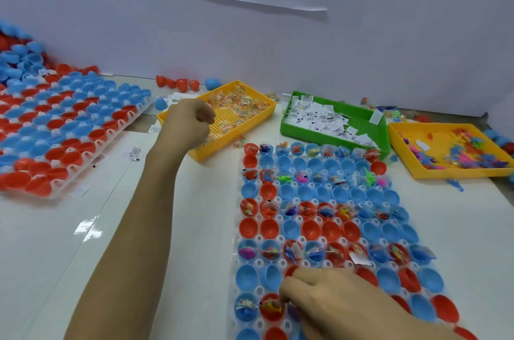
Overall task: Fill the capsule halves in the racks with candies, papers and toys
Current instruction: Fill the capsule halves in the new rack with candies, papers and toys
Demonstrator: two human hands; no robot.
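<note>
Over the near corner of the yellow candy tray (251, 124), the left hand (187, 122) hangs with its fingers curled into a loose fist; whether it holds any candy cannot be told, since the fingers hide the palm. Low on the clear capsule rack (258, 290) in front, the right hand (331, 300) lies with fingers bent down onto the near rows, its fingertips at a red capsule half (271, 307) that already has a small toy inside; whether it pinches anything is hidden.

That rack holds red and blue halves in rows, filled rows alternating with empty ones. Behind it sits a green tray (333, 119) of folded papers, and to its right another yellow tray (450, 149) with coloured toys. Wrapped candies (239, 101) lie in the far part of the candy tray. At the left lies a second rack (64, 128) of red and blue halves, with loose halves heaped beyond it by the white wall (139, 19).
</note>
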